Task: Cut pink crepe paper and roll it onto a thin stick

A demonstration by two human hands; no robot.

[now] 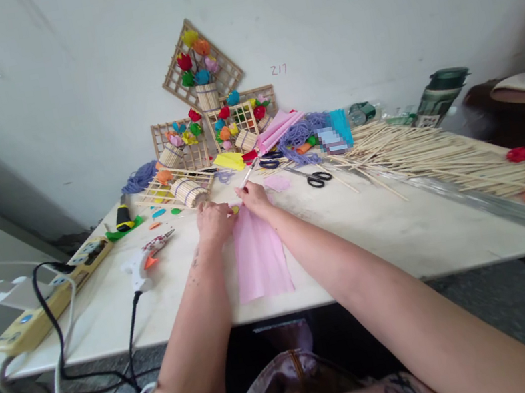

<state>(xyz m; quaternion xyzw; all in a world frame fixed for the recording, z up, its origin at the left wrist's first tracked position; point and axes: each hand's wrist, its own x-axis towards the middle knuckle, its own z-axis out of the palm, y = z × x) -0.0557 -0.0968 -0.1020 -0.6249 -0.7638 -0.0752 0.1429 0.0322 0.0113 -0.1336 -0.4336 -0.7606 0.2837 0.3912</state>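
Observation:
A strip of pink crepe paper (259, 254) lies flat on the table between my forearms. My left hand (215, 221) rests at its far left corner, fingers bent, with the fingertips pressing a small yellow-green disc (235, 208) against the paper. Beside it, my right hand (253, 198) is closed round a slim white pen (249, 174) that slants up and away. The lower end of the pen is hidden by my fingers, so I cannot tell whether it touches the paper.
A glue gun (141, 265) and a power strip (51, 298) with cables lie left. Black scissors (316, 179) lie beyond my right hand. Bamboo sticks (417, 152) cover the right side. Lattice panels with paper flowers (201, 65) lean on the wall. A utility knife (123, 215) is far left.

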